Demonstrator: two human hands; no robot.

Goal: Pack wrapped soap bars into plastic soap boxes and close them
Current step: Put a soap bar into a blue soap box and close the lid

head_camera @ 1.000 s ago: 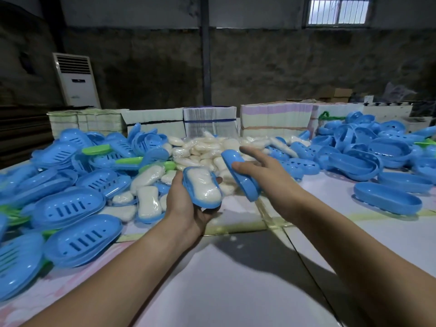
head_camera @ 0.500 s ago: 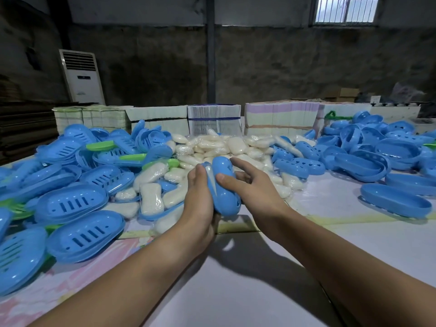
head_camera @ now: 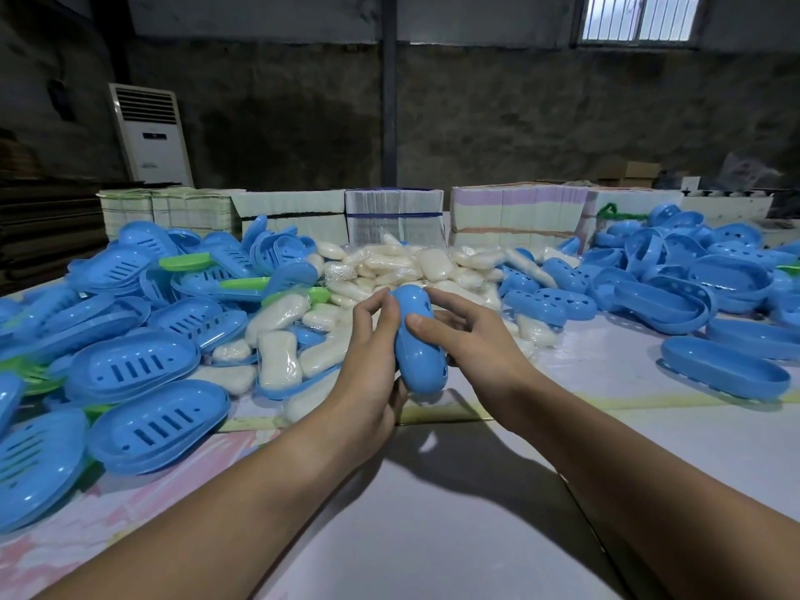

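Pressing an oval blue plastic soap box [head_camera: 419,339] together above the table [head_camera: 433,534], left hand [head_camera: 368,361] and right hand [head_camera: 476,344] curl their fingers round it, apparently to snap the lid over a wrapped bar hidden inside.

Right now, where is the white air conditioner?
In the head view, the air conditioner stands far left against the dark back wall, behind the stacks of cartons.

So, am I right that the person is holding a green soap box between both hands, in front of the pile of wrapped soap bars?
Not quite: in the head view the soap box is blue, not green. The rest stands: the left hand and right hand hold it between them, in front of the pile of wrapped soap bars.
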